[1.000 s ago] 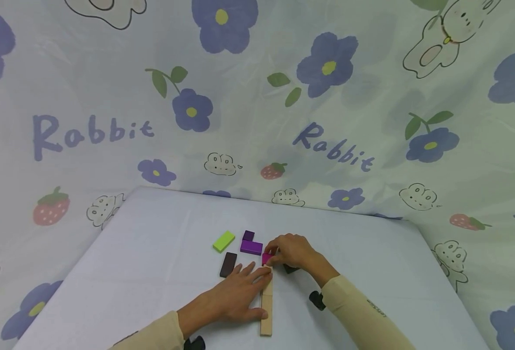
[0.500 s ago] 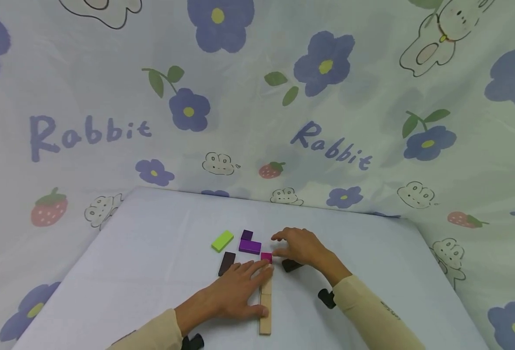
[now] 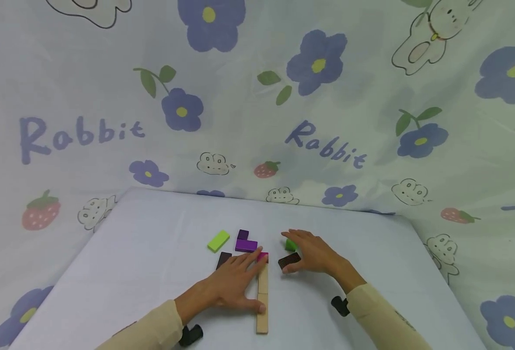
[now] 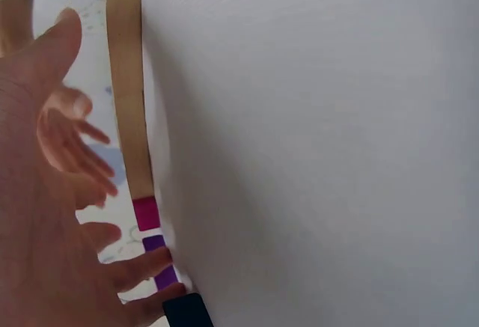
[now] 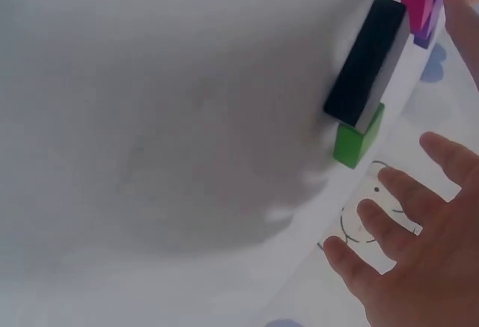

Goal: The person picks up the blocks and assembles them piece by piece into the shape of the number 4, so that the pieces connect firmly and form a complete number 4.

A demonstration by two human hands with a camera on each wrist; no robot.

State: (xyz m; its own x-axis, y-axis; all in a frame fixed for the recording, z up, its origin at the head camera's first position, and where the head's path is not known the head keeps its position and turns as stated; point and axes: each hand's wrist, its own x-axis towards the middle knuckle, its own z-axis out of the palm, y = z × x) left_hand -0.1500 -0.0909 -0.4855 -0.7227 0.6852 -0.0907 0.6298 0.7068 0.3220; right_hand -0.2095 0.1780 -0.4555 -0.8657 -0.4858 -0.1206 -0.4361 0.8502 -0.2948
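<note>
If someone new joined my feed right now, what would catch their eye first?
Probably the flowered backdrop lettered "Rabbit", filling the view beyond the white table. Next, the lime block, leftmost on the table, and the pink block at the far end of the wooden row, by the left hand.

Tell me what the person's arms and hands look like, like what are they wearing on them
The left sleeve and right sleeve are beige, each with a dark marking too small to read. A stubby black device shows near the left cuff, a similar one near the right. The left hand and right hand wear no gloves.
</note>
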